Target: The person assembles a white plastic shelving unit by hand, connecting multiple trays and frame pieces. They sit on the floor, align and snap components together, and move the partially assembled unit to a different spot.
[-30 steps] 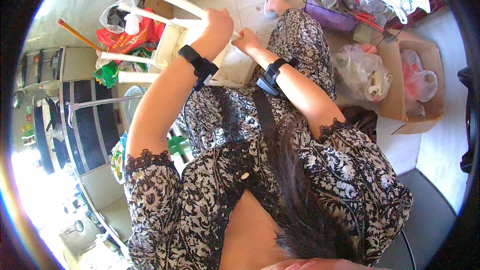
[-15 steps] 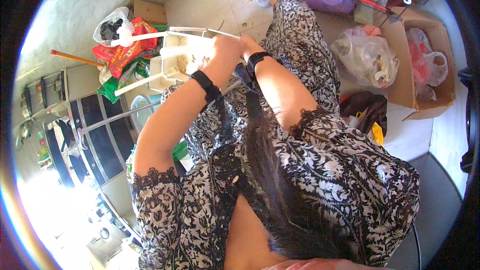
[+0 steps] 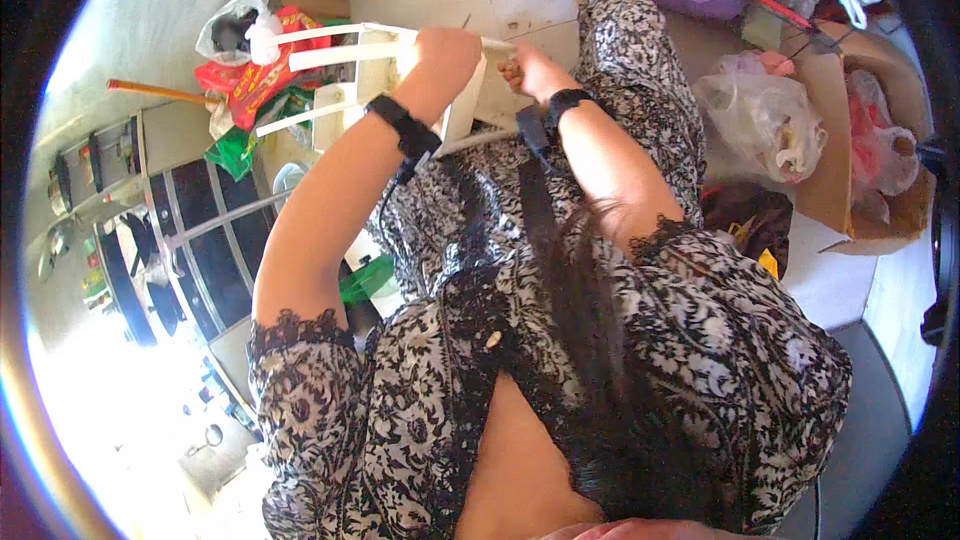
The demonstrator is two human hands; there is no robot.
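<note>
- A white, slender-legged, stool-like frame with off-white panels, apparently plastic (image 3: 376,80), lay mainly to the left of and beneath the left hand's fingers, just beyond the wearer's lap.
- Its long axis ran roughly crosswise, the legs pointing leftward, away from both sets of fingers; a thin white rail spanned the gap rightward toward the right hand.
- The left hand (image 3: 445,58) was the nearer, its back turned up over the frame; its fingers were hidden, so their grip could not be told.
- The right hand (image 3: 540,72) stood just beside the rail's right end, its fingers (image 3: 512,72) curled inward; whether they grasped the rail or closed on themselves could not be told.
- Left of the left fingers, past the leg ends, were a crumpled red plastic bag with yellow markings (image 3: 250,90) and a slim orange stick (image 3: 160,91).
- Well right of the right fingers were a translucent, whitish plastic bag, bulging (image 3: 750,120), and an open brown cardboard box (image 3: 822,155).
</note>
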